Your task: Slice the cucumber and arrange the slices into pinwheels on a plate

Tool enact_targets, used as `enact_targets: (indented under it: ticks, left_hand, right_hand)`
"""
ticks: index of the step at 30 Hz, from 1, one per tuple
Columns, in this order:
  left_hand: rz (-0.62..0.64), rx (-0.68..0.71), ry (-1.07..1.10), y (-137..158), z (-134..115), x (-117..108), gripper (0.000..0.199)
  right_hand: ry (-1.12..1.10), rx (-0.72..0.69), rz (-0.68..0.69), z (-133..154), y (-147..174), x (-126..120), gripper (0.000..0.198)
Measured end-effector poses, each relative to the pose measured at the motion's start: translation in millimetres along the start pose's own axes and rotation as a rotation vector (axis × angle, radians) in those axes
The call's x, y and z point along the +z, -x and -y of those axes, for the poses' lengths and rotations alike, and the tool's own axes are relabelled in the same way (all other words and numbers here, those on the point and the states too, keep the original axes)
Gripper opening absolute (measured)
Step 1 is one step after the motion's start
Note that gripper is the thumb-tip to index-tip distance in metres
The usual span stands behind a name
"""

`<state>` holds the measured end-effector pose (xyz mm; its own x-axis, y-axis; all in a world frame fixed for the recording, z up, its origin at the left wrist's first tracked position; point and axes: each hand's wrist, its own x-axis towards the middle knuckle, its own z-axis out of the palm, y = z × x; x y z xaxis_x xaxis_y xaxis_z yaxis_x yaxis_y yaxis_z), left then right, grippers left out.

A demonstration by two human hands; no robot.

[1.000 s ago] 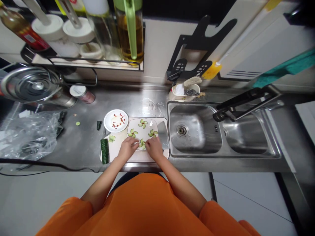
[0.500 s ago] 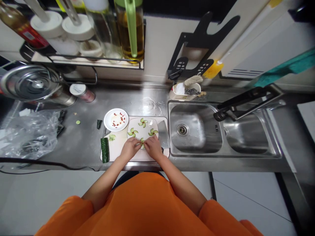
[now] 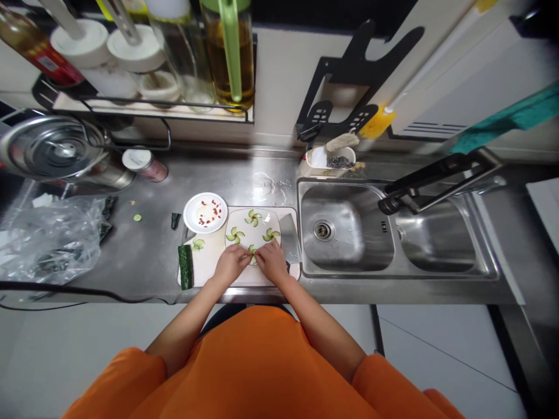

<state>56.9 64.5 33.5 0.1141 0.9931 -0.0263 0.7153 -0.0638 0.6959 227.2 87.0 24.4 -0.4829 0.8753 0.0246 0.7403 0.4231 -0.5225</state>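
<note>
My left hand and my right hand meet over the near edge of a white square plate. Their fingertips are pinched on thin cucumber slices fanned into a pinwheel; the fingers partly hide it. Three more cucumber pinwheels with small red centres lie at the plate's far, left and right sides. Under the plate is a light cutting board. A cleaver rests along its right side, close to my right hand. Left of my left hand are loose cucumber slices and a cucumber piece.
A round white plate holding red bits touches the board's far left. A double sink with a black faucet lies right. Leftward are a plastic bag, a lidded steel pot and a jar. A condiment rack hangs above.
</note>
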Motion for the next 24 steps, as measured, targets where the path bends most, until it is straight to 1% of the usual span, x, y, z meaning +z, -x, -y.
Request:
enact_targets:
  ticks: [16, 24]
  left_hand:
    - [-0.007, 0.007, 0.041, 0.9, -1.3, -2.5, 0.005]
    - [-0.008, 0.005, 0.026, 1.0, -1.1, -1.9, 0.005]
  right_hand:
    - [-0.03, -0.022, -0.019, -0.2, 1.1, -2.8, 0.013]
    - [-0.01, 0.028, 0.001, 2.1, -0.6, -1.6, 0.012]
